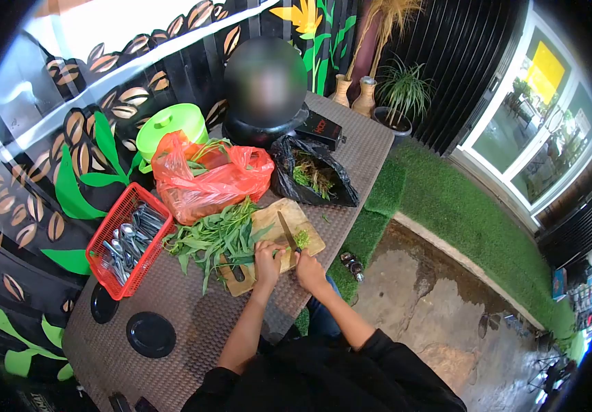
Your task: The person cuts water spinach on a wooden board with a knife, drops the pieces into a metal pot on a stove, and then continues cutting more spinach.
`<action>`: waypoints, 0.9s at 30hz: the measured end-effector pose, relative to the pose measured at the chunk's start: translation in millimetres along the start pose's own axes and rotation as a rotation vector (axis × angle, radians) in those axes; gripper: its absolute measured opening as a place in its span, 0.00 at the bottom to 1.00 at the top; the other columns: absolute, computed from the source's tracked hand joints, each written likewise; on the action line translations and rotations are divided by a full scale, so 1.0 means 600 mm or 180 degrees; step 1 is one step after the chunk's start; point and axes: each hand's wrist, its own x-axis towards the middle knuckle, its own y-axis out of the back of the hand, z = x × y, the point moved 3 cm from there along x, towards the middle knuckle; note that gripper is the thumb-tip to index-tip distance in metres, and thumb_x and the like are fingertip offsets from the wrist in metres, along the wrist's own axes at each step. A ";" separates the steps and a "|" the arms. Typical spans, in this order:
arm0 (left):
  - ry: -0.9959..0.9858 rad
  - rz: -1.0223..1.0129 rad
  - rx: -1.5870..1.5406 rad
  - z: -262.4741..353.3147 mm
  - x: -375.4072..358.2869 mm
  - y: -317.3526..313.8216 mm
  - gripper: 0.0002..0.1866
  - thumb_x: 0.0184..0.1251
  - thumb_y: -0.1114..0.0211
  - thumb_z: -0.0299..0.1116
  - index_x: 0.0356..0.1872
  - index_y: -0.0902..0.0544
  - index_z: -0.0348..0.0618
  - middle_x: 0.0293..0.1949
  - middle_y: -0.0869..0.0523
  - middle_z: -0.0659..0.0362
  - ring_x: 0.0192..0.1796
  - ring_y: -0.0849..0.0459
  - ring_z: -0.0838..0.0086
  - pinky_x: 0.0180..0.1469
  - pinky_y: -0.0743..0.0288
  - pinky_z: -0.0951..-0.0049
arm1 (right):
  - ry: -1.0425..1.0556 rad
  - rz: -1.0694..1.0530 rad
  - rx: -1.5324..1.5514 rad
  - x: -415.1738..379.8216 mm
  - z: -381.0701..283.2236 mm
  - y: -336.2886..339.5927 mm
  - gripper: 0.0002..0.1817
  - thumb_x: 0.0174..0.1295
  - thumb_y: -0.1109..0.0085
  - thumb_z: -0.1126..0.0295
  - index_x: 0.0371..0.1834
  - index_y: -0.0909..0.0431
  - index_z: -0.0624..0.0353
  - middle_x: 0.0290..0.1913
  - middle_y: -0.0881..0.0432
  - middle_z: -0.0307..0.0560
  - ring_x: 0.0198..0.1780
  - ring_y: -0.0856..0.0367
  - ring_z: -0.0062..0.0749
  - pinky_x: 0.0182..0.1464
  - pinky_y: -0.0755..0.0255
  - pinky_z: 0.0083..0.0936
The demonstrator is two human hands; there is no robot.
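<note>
the right hand (310,270) grips the knife (286,230) over the cutting board (304,218); the left hand (267,261) curls beside it, its hold unclear; a slipping edge could cut that hand. leafy greens (217,233) spill off the board onto the desk (206,323); a red bag (199,187) and a black bag (286,172) crowd beyond.

Bright daylight fills the scene, harshest at upper left, where the painted wall (127,82) is washed out to white along its top. Pale glare also comes through the glass doors (533,134). Highlights glint on the red plastic bag (206,182) and the spoons (128,237); the black shirt (323,381) sinks into shadow. The knife (286,230) looks fairly sharp. A blurred patch hides the black pot's (254,132) top. Fisheye distortion bends the outer lines, and the corners go black.
</note>
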 end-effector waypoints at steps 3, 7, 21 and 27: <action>0.0147 0.0071 -0.0048 0.003 -0.006 0.005 0.06 0.46 0.31 0.22 0.28 0.15 0.39 0.32 0.20 0.53 0.43 0.25 0.58 0.47 0.30 0.62 | 0.0085 0.0105 -0.0135 -0.018 0.000 -0.003 0.20 0.70 0.62 0.55 0.43 0.34 0.65 0.29 0.20 0.68 0.33 0.19 0.64 0.35 0.25 0.52; 0.0044 0.0104 -0.0030 -0.004 -0.006 0.001 0.06 0.47 0.32 0.23 0.29 0.14 0.39 0.32 0.20 0.53 0.43 0.25 0.58 0.48 0.30 0.63 | -0.0315 -0.0072 -0.0229 -0.041 -0.023 -0.006 0.20 0.71 0.62 0.56 0.44 0.34 0.66 0.31 0.19 0.66 0.36 0.18 0.61 0.38 0.23 0.47; 0.0166 -0.0034 0.0023 0.003 -0.011 0.006 0.04 0.54 0.34 0.24 0.30 0.14 0.36 0.32 0.21 0.53 0.44 0.26 0.60 0.48 0.29 0.62 | -0.0114 -0.0138 0.0020 -0.010 -0.015 -0.017 0.22 0.71 0.62 0.56 0.47 0.37 0.68 0.32 0.19 0.68 0.36 0.18 0.61 0.39 0.23 0.48; 0.0204 -0.0094 0.0108 0.007 -0.011 0.009 0.05 0.55 0.35 0.24 0.32 0.14 0.36 0.33 0.21 0.53 0.45 0.26 0.60 0.49 0.29 0.62 | -0.0367 -0.0064 -0.0170 -0.035 -0.025 -0.032 0.20 0.71 0.62 0.56 0.46 0.35 0.67 0.29 0.19 0.65 0.34 0.18 0.62 0.36 0.24 0.50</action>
